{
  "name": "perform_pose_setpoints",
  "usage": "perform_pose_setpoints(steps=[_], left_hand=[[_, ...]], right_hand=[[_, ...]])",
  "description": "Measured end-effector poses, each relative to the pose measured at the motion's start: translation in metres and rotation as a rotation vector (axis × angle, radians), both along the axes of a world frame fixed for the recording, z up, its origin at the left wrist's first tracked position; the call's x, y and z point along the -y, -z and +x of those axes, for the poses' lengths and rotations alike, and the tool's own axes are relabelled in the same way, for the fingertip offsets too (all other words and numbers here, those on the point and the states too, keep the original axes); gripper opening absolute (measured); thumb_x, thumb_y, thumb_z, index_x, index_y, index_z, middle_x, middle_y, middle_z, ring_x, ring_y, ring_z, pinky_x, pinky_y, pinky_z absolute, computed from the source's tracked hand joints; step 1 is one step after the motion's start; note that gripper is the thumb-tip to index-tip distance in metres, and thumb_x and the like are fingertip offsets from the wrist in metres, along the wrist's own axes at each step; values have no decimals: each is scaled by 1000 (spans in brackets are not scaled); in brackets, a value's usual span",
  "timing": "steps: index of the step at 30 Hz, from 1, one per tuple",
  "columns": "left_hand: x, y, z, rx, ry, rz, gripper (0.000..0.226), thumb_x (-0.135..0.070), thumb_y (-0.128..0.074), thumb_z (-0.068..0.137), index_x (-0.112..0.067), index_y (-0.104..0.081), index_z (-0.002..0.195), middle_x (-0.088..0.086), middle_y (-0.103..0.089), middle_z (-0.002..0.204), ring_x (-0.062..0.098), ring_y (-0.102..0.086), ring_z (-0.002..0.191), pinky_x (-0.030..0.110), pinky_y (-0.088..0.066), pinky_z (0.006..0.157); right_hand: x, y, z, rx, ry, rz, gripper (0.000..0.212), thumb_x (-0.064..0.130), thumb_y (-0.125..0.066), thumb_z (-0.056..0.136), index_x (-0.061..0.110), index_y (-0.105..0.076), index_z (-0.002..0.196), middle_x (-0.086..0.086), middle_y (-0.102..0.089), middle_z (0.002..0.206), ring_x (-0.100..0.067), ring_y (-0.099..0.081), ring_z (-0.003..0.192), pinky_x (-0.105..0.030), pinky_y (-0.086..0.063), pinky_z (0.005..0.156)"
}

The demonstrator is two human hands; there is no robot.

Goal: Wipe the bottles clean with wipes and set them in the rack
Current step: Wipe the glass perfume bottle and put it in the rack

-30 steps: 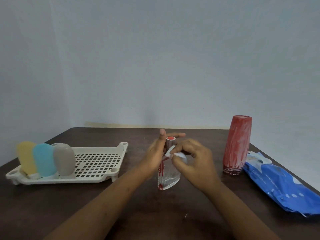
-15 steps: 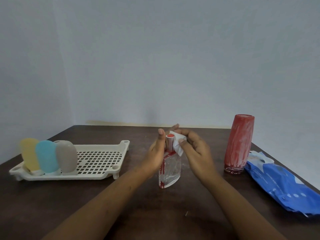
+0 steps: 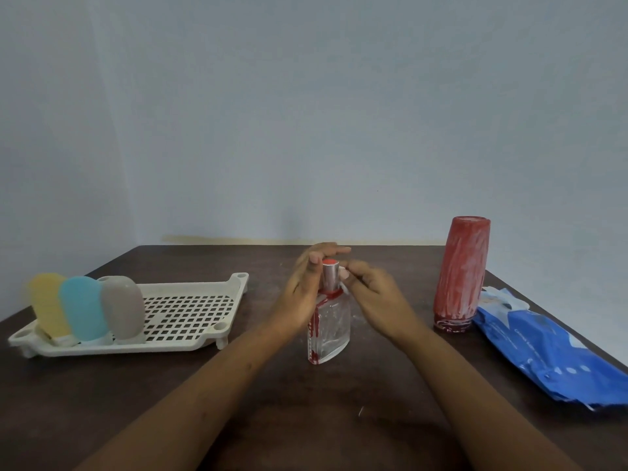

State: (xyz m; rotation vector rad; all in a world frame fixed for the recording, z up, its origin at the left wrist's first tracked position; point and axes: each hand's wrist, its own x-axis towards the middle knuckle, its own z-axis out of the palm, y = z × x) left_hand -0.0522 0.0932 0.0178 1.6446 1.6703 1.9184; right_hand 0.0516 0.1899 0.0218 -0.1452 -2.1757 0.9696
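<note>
— Down off the cap since a moment ago: the right hand (image 3: 370, 294) now works lower, so the red-topped cap (image 3: 330, 270) stands bare and the wipe (image 3: 345, 289) sits at the neck.
— Why is the other hand only laid flat?
— To brace, I'd say. The left hand (image 3: 302, 290) lies with its fingers straight along the left side of the glass bottle (image 3: 331, 331), thumb up by the cap, gripping nothing. It likely stops the bottle skidding while the right hand, fingers curled, pinches the wipe and rubs.
— So where is the bottle?
— Upright on the table (image 3: 306, 419), between both hands, close against each.
— And the rest?
— Left of the glass bottle, well apart, the rack (image 3: 153, 346) carries a yellow bottle (image 3: 47, 304), a blue bottle (image 3: 83, 307) and a grey bottle (image 3: 124, 305), probably finished. Right of the glass bottle stands the tall red bottle (image 3: 462, 273), smeared white, with the wipes pack (image 3: 550, 348) just beyond it, handy for the right hand, I'd guess.
</note>
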Motion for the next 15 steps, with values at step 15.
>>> perform_pose_setpoints(steps=[15], left_hand=[[2,-4,-4,-109,-6,72,55,-72,-35,86,-30,-68,100,-27,-60,117,7,-51,124,38,-43,105]], right_hand=[[9,-6,5,12,255,269,28,-3,-48,91,6,-69,106,-6,-70,96,-8,-57,80,4,-34,64]])
